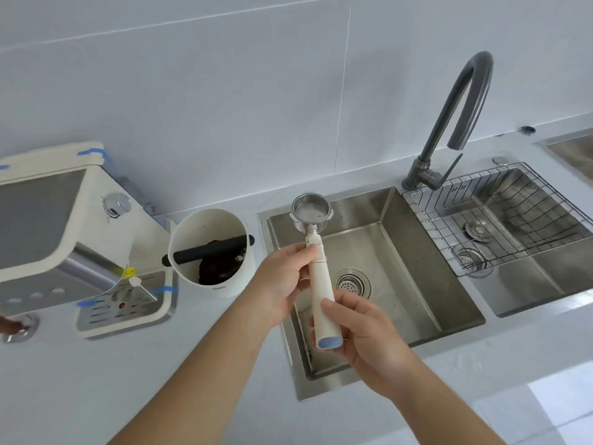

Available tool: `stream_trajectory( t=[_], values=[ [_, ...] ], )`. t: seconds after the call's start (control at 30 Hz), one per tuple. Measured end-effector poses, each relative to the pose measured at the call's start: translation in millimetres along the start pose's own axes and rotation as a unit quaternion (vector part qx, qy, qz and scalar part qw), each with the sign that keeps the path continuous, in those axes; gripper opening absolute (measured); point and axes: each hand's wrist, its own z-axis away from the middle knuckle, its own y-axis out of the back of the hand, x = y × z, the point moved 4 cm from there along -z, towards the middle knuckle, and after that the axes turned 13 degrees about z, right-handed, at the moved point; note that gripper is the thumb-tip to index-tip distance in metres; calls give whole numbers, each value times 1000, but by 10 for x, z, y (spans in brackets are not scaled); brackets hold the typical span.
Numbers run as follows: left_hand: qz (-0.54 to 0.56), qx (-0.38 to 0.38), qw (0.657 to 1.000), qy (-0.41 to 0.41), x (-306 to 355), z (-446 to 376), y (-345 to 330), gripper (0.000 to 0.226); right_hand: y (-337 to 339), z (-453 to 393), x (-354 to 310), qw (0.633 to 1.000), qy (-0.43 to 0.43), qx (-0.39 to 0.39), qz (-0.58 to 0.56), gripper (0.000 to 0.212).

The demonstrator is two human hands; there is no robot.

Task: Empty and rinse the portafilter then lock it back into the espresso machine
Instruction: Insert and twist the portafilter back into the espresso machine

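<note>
- I hold the portafilter (316, 258) over the left sink (404, 261), basket end far from me, handle end near.
- My left hand (282, 284) is curled around the upper handle, just below the metal neck, fingers closed on it.
- My right hand (359, 329) wraps the lower handle, thumb lying across the top, fingers closed beneath; the blue-grey oval end cap shows at my palm.
- The handle is smooth, cream and slightly tapered; the basket (310, 208) is a round, shiny steel cup, open side up, with only a few dark specks inside.
- The sink is brushed steel, rectangular, with a round perforated drain (352, 283) under the handle.
- To the right, a second steel basin holds a wire rack (500, 220) of thin dark rods.
- A dark grey faucet (462, 117), tubular and arched, rises at the far edge between the basins.
- Left of the sink stands a cream cylindrical knock box (210, 252) with a black padded bar across it and dark grounds inside.
- Further left sits the espresso machine (64, 226), cream body with steel panels, a slotted drip tray and strips of blue tape.
- The counter (128, 380) is smooth and pale; the wall behind is large pale tile.
</note>
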Motion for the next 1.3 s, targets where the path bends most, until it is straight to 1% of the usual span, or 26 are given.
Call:
stream_trajectory(
  t=[0.2,0.37,0.57,0.67,0.8,0.97,1.2,1.3],
  values=[
    [-43,-29,999,0,21,367,653,13,-674,237,351,1000,-4,7,-13,19],
    [-76,-37,996,-9,6,667,1238,15,-1197,383,662,1000,-7,9,14,20],
    [-127,-37,991,-11,21,977,1953,16,-1851,463,966,998,-13,-11,63,33],
    [-133,-16,991,-7,43,1119,2286,20,-2165,448,1108,996,-21,-22,81,27],
    [-143,11,990,-5,82,1267,2737,18,-2559,420,1288,993,-39,-30,104,18],
    [-164,38,986,-4,116,1376,3125,21,-2860,356,1405,989,-54,-44,127,20],
    [-198,45,979,-13,214,1439,3531,27,-3206,227,1454,979,-65,-111,155,34],
    [-254,43,966,-28,311,1449,3689,35,-3301,135,1470,977,-68,-123,163,29]
  ],
)
